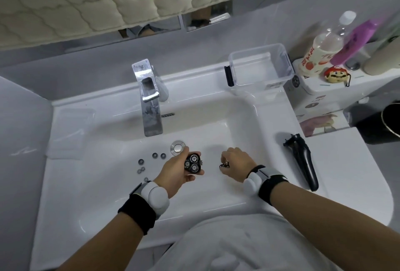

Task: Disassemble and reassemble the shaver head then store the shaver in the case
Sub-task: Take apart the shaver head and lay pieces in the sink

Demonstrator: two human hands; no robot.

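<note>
My left hand [176, 172] holds the black three-ring shaver head [193, 164] over the white sink basin, its open inner side facing up. My right hand [234, 165] is closed on a small dark retainer piece [224, 164] just right of the head, apart from it. The black shaver body [303, 158] lies headless on the counter at the right of the basin. Several small round cutters and guards [159, 155] lie loose in the basin to the left of the head. A clear plastic case [260, 69] with a black latch stands open on the counter behind the basin.
A chrome faucet [149, 97] rises behind the basin, with the drain plug [178, 147] just beyond my left hand. Bottles and a small figure [336, 74] crowd a white box at the far right. A folded white cloth [69, 132] lies left of the basin.
</note>
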